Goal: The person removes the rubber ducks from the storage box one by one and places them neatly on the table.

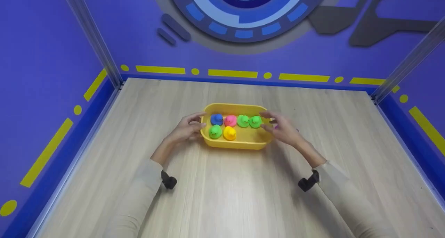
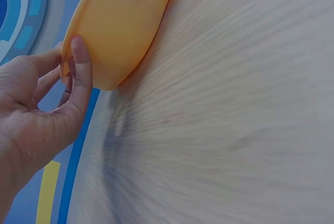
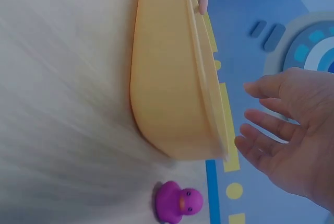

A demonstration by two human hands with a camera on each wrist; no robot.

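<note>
A yellow plastic tub (image 1: 238, 146) stands on the table with several small rubber ducks inside. At its back are a blue duck (image 1: 216, 120), a pink duck (image 1: 229, 121) and two green ducks (image 1: 255, 122). Nearer the front sit another green duck (image 1: 215, 132) and a yellow duck (image 1: 229, 133). My left hand (image 1: 184, 129) grips the tub's left end, thumb on the outer wall in the left wrist view. Beside the right end hovers my right hand (image 3: 292, 125), fingers spread and apart from the rim, holding nothing.
A purple duck (image 3: 178, 203) lies on the table off the tub's right end, mostly hidden by my right hand in the head view. Blue panels (image 1: 52, 74) with yellow marks enclose the wooden table (image 1: 229, 196) at the back and both sides.
</note>
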